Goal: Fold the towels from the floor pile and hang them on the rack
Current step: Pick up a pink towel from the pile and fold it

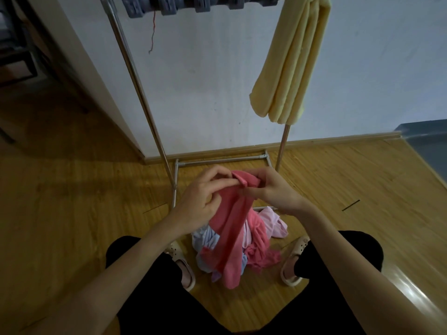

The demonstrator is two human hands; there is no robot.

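Note:
A pink towel (232, 228) hangs from both my hands above the floor pile. My left hand (205, 192) pinches its top edge from the left, and my right hand (273, 189) pinches the same bunched edge from the right, the two hands close together. Below lies the pile (271, 226) of pale pink, light blue and darker pink towels on the wooden floor between my feet. A folded yellow towel (292, 66) hangs over the metal rack (135, 76) at the upper right. Grey-blue cloth (169, 6) hangs along the rack's top bar.
The rack's base bars (217, 162) rest on the floor by the white wall. My slippers (294, 259) stand on either side of the pile. Dark furniture (19, 44) stands at the far left, and a blue step (428, 139) lies at the right.

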